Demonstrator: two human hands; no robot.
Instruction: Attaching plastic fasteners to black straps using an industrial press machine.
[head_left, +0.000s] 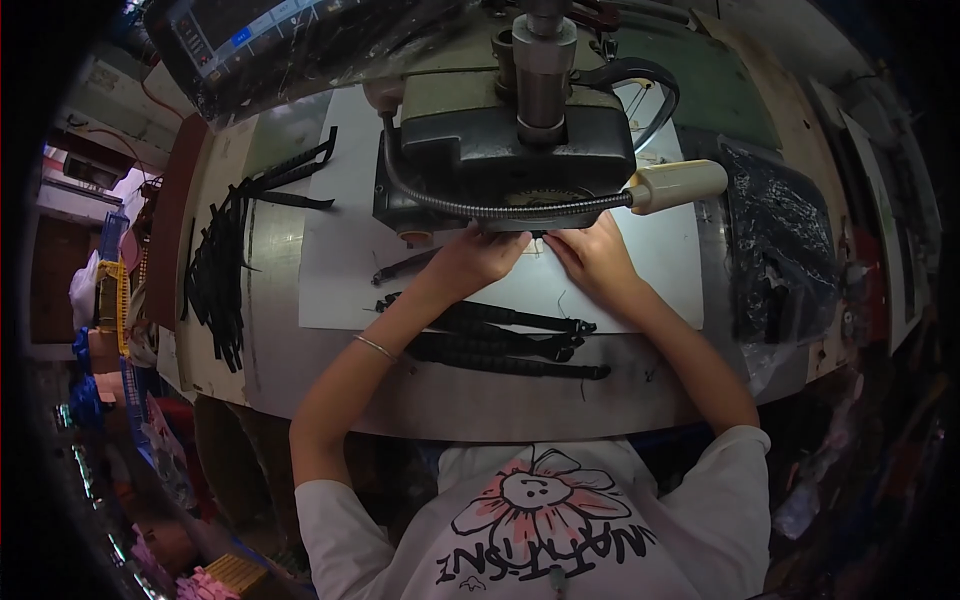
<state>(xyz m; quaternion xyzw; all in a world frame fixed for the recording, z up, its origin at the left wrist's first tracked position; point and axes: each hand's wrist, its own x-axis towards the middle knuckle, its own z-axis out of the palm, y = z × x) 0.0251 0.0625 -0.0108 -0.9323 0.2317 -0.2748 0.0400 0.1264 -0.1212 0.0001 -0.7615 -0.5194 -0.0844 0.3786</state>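
From where I stand, both hands are drawn in close beneath the dark machine head (450, 150), and the work is down to something tiny. The left hand (485, 257) comes in from one side and the right hand (600, 263) from the other, their fingertips nearly meeting, with a small black piece (540, 235) just at the gap between them. The fingers of each hand are curled and drawn together at that piece, but the overhang hides the tips, so I cannot tell whether either hand truly pinches it or merely steadies it. I take the step in hand to be lining that piece up under the head; the next move would seem to call for a small, even adjustment from both sides, with the fingertips kept out from under whatever works there. Nearer the body than the fingers, a group of black straps (490, 345) lies across the edge of the white sheet (650, 295) and onto the bare metal of the desk (278, 255). Well off to the left of the fingers sits a heap of more strips (215, 285); off to their right lies a dark plastic bag (785, 240). Just above the right hand, a cream handle (680, 186) juts out on a flexible metal tube (500, 211).
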